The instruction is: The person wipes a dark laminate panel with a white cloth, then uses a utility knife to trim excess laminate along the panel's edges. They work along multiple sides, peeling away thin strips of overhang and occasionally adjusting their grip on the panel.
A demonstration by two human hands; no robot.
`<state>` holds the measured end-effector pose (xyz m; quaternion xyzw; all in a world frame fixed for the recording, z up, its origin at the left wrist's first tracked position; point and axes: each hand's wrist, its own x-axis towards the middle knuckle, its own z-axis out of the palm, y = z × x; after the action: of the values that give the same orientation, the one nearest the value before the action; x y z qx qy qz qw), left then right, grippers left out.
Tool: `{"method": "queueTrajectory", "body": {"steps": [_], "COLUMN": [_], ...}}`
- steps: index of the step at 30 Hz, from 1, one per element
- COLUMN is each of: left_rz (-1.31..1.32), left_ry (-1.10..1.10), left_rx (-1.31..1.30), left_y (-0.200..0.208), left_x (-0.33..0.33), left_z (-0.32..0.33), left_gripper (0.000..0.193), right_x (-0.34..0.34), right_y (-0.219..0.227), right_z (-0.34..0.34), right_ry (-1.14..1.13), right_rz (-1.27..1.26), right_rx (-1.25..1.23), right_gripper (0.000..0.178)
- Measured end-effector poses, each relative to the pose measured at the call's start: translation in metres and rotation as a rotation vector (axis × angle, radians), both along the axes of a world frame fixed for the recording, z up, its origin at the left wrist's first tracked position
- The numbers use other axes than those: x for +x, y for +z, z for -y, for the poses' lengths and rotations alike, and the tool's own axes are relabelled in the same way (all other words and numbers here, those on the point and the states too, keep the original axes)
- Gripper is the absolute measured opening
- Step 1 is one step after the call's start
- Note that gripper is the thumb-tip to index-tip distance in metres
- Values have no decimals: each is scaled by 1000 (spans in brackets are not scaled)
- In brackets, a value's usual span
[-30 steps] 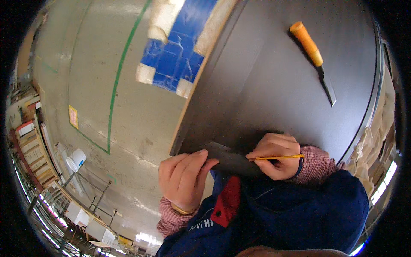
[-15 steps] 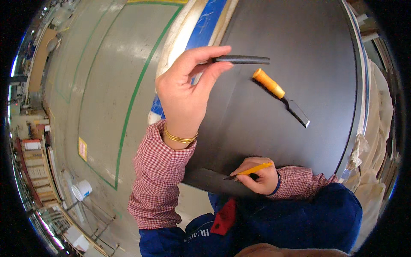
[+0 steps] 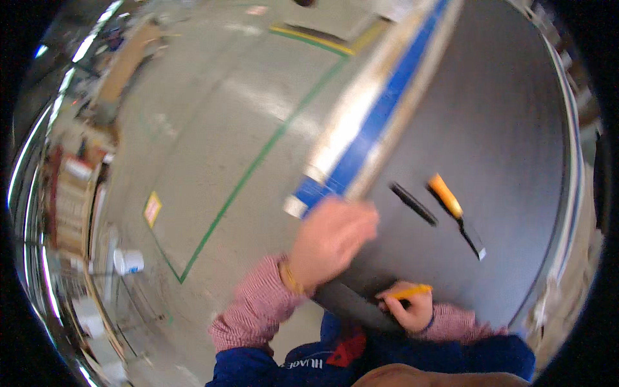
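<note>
The right hand point(image 3: 407, 309) grips a yellow pencil point(image 3: 409, 293) in a writing hold, tip low over a dark strip point(image 3: 351, 304) lying at the near edge of the dark tabletop point(image 3: 503, 129), apparently to mark it; the left hand point(image 3: 330, 240), blurred, hovers flat over the strip's left end with fingers loosely spread and nothing in it, placed as if to steady the piece; farther out lie a narrow black strip point(image 3: 413, 204) and, just beside it, an orange-handled knife point(image 3: 456, 215), set within reach; a grey floor point(image 3: 213, 129) with green line lies left.
</note>
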<state>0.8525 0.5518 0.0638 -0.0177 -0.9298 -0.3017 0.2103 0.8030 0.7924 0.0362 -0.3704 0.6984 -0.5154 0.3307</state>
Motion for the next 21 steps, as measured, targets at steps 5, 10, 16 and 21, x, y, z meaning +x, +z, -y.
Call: {"method": "queueTrajectory", "body": {"steps": [5,10,16,21], "left_rz": [86,333,324,267], "left_ry": [-39,-4,-78,-24], "left_rx": [24,-184,-105,-102], "left_y": [-26,-47,-57,-57], "left_x": [108,148,143,149], "left_z": [-65,-111,-98,-91], "left_gripper": [34,50,57,56], "right_x": [2,6,7,5], "right_y": [-5,-13,-9,-3], "right_z": [3,-3,0,-3], "right_ry": [-47,-61,-114,-68], "right_rz": [75,99,134,134], "right_rx": [-34,-20,-10,125], "right_gripper": [13,13,11,14]}}
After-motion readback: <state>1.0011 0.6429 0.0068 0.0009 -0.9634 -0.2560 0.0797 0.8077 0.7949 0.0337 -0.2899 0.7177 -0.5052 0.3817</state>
